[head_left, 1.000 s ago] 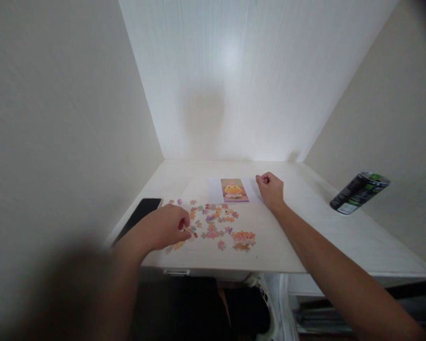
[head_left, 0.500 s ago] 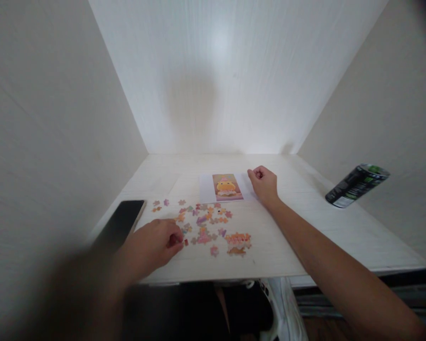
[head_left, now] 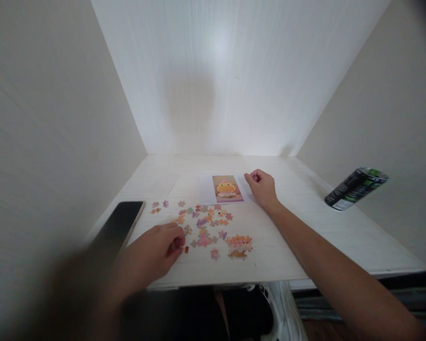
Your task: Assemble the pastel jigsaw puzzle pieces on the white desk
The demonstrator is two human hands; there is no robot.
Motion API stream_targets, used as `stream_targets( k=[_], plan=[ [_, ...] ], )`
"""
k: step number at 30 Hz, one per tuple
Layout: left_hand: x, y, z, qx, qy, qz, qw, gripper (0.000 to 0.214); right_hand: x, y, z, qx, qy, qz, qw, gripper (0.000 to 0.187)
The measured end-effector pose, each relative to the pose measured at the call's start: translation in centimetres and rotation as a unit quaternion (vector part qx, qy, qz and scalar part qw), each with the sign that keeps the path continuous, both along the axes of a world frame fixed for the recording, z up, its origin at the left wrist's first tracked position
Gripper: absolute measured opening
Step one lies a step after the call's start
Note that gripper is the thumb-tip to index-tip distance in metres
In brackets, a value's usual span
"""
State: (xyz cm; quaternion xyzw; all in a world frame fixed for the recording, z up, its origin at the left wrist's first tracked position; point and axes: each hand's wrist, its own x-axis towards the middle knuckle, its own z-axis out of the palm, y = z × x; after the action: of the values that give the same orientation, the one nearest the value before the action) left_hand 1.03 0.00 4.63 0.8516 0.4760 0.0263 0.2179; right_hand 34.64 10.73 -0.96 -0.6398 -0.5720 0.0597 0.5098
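Near the surface's [head_left: 284, 246] front edge, left of its middle, lie loose puzzle pieces [head_left: 204, 240] and a small joined section [head_left: 239, 246]. Beside a red piece [head_left: 186, 249] there, the left hand [head_left: 165, 246] has its fingers curled toward the thumb, though I can't make out whether they pinch anything. Farther back, the right hand [head_left: 263, 187] is loosely fisted by the printed picture [head_left: 228, 189], with a dark can [head_left: 355, 189] toward the surface's right edge.

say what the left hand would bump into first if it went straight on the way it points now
The left hand would likely meet the small red piece just ahead, if not touching it already; depth is unclear, so it might pass above.
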Motion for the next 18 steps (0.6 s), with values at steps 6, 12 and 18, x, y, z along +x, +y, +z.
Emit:
stream_targets(
  k=[6, 12, 18],
  plan=[
    [-0.2, -0.1, -0.4, -0.006, 0.019, 0.000, 1.000, 0.017, -2.1, -1.7, 0.5, -0.136, -0.051, 0.262, 0.954, 0.031],
    [0.0, -0.6, 0.3, 0.035, 0.026, 0.011, 0.999, 0.021, -3.5, -3.0, 0.8, -0.163, -0.131, 0.312, 0.927, 0.023],
    [6.2, -6.0, -3.9, -0.049, -0.103, -0.311, 0.944, 0.009, -4.0, -2.8, 0.6, -0.109, -0.240, 0.300, 0.917, 0.026]
  ],
)
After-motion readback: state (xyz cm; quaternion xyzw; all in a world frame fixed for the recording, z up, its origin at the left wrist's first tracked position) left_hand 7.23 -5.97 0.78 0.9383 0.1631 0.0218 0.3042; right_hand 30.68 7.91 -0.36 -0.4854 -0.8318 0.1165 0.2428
